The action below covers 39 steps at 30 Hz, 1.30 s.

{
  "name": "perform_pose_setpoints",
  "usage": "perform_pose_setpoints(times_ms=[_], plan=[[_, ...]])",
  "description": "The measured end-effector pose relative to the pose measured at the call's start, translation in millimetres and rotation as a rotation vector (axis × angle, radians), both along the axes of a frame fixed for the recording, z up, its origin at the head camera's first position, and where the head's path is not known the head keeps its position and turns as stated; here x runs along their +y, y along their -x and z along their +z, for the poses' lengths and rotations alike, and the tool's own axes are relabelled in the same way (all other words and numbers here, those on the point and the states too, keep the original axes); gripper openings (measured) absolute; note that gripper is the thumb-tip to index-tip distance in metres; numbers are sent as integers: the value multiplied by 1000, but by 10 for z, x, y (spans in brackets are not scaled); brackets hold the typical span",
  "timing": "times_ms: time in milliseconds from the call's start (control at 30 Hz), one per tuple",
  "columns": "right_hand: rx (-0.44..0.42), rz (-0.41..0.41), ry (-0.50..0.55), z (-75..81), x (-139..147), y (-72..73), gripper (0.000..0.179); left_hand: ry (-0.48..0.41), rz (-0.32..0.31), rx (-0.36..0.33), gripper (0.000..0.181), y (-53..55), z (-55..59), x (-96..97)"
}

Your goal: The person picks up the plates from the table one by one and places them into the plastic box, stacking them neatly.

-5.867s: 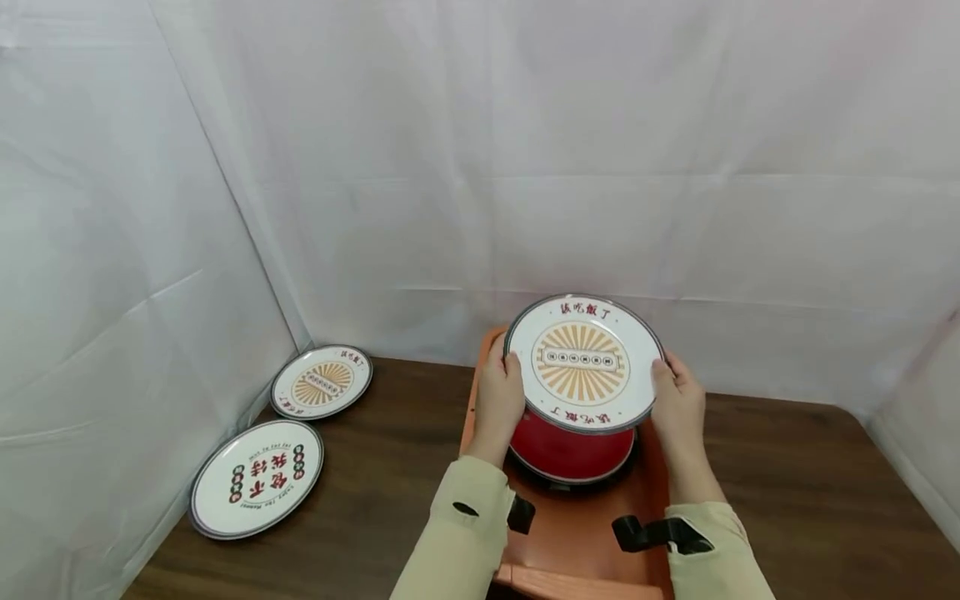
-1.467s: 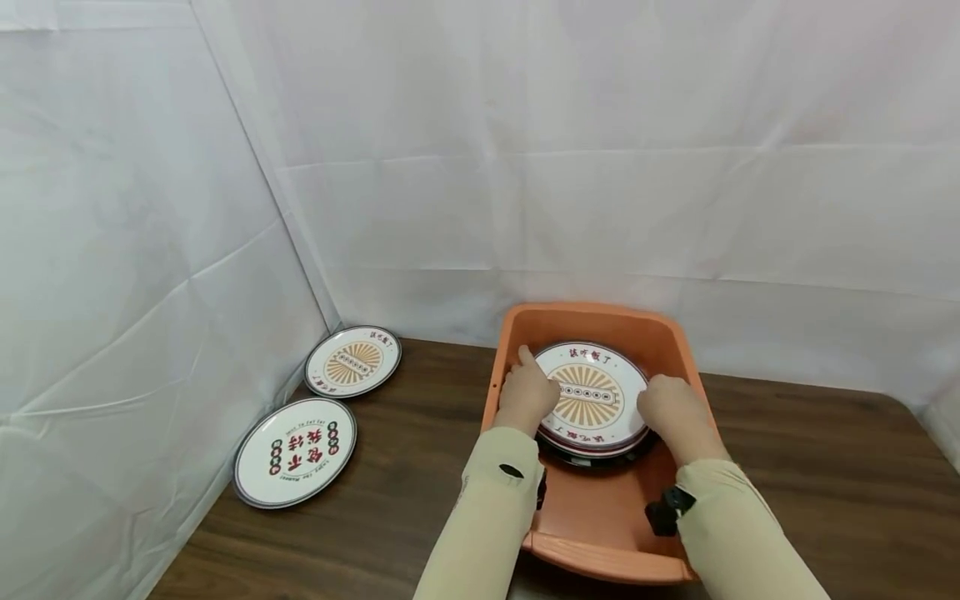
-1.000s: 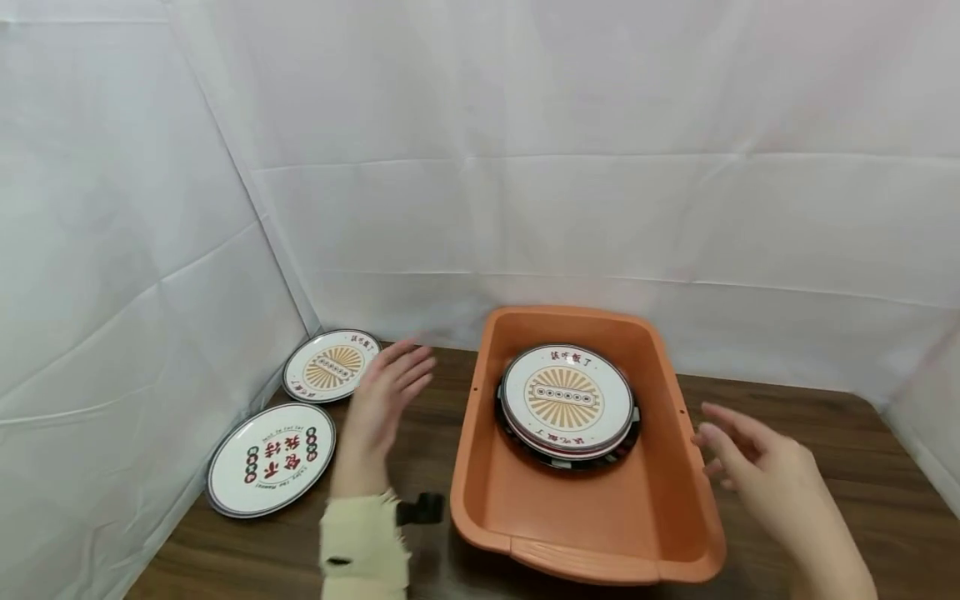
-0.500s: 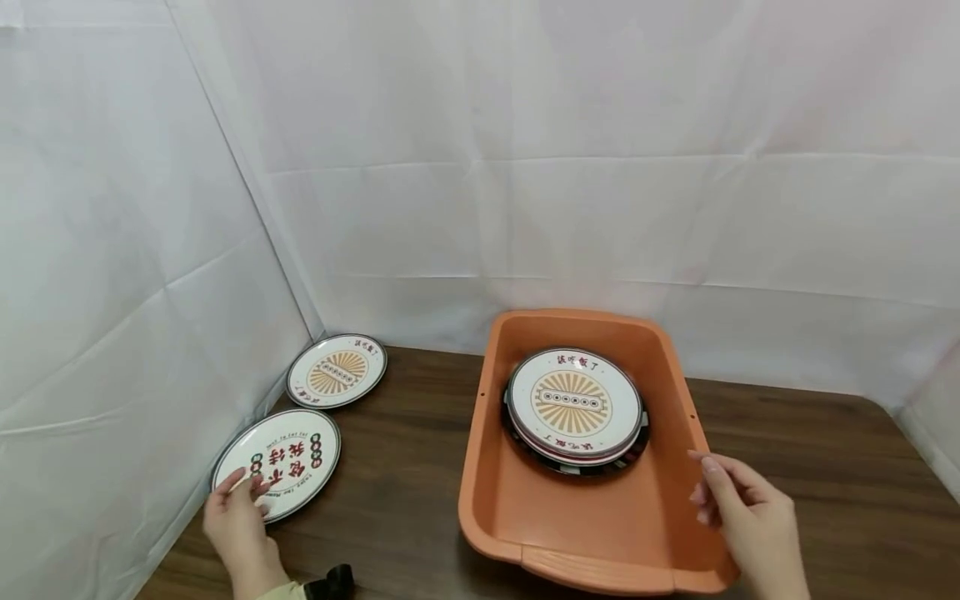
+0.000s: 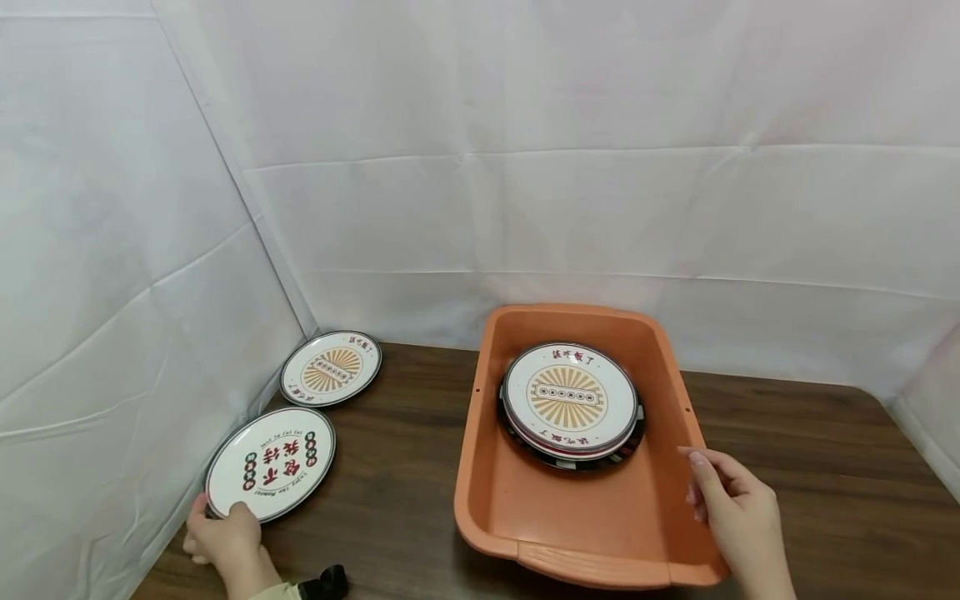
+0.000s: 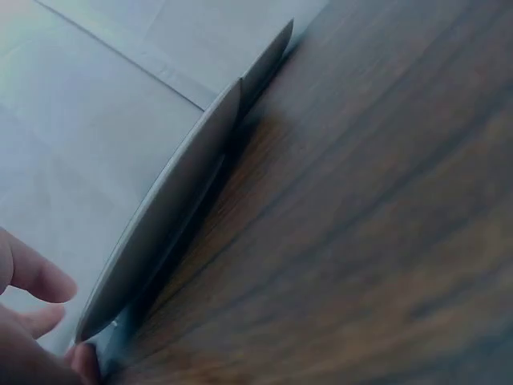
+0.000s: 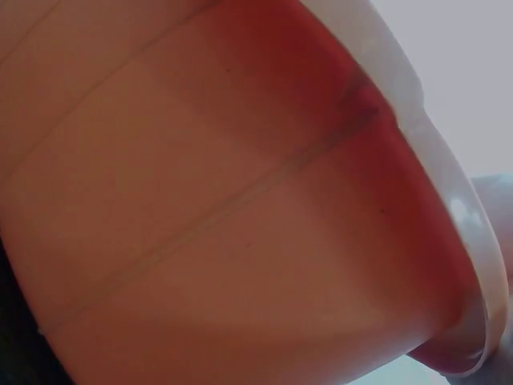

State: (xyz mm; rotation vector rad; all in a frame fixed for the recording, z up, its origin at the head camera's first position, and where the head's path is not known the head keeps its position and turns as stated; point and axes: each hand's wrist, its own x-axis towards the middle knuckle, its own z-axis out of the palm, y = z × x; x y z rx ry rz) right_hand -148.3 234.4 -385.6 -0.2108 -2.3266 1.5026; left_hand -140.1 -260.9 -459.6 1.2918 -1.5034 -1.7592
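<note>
My left hand (image 5: 228, 542) is at the near left rim of a round white plate (image 5: 279, 475) with red characters. Its thumb lies at the top edge, and in the left wrist view a fingertip (image 6: 85, 362) sits under the rim (image 6: 152, 224). My right hand (image 5: 738, 512) holds nothing, its fingers loosely curled over the right rim of an orange basin (image 5: 592, 529). Inside the basin, a white plate with a yellow sunburst (image 5: 568, 396) tops a stack, with a dark patterned rim (image 5: 622, 450) beneath. The right wrist view shows the basin's outer wall (image 7: 200, 200) and pale-looking rim.
Another sunburst plate (image 5: 332, 368) lies farther back on the left, near the fabric corner. White fabric walls (image 5: 570, 167) stand behind and to the left of the dark wooden table (image 5: 397, 467).
Earlier, both hands lowered the sunburst plate onto the stack in the basin and let go. The left hand then swung left and reached down to the red-lettered plate's rim; the right moved to the basin's side.
</note>
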Motion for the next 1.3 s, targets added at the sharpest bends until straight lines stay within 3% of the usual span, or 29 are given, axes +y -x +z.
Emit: perform_pose_setpoints(times_ms=[167,400,667,867,967,1167,1300], plan=[[-67,58,106,28,45,22,38,-13,-94,-15,76,-12,36,-28],[-155,102,176,52,112,3,34,45,-101,-71,81,16,22,-22],[-154,92,139,64,102,26,34,-37,-3,26,72,33,26,-35],[-150,89,143,66,91,41,33,-264,38,154,70,5,75,-22],[-142,87,134,63,79,53,33,-320,42,200,65,6,77,-14],[-125,86,124,61,65,65,29,-210,22,170,54,35,52,11],[-122,72,111,58,59,64,30,-196,15,169,54,50,54,20]])
